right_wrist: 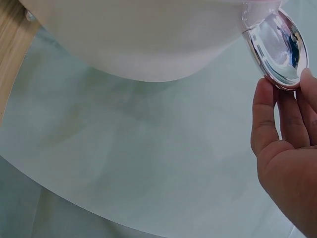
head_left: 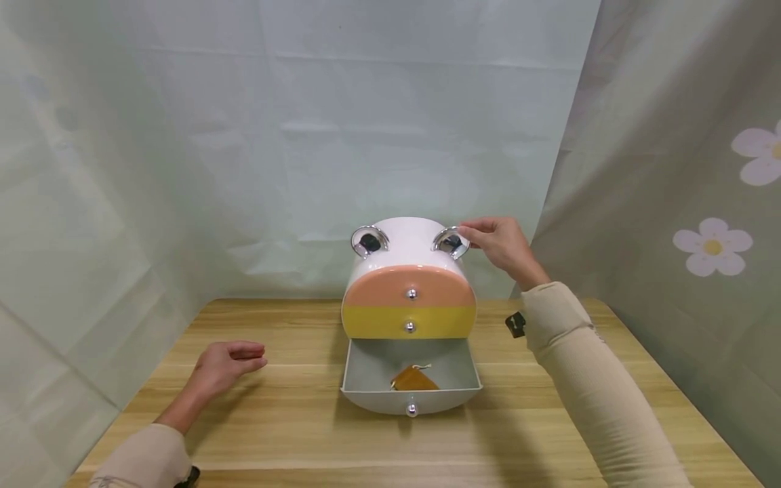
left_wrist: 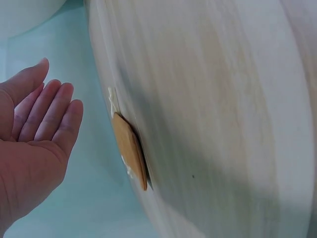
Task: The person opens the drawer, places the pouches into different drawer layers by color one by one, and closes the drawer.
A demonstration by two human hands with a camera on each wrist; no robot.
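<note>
Three stacked drawers make up the rounded cabinet [head_left: 409, 285] standing at the back middle of the wooden tabletop [head_left: 293, 420]: a peach one, a yellow one, and a grey bottom drawer [head_left: 410, 396] pulled open with a small tan pouch [head_left: 413, 379] inside. The right hand [head_left: 500, 244] touches the right chrome ear [right_wrist: 277, 47] with its fingers [right_wrist: 265, 111] lightly curled against the rim; whether they truly pinch it I cannot quite tell. The left hand [head_left: 222, 366] rests relaxed on the tabletop, grasping nothing. Glossy, hard plastic like this probably handles light but slippery; the small silver knobs give the surest hold.
</note>
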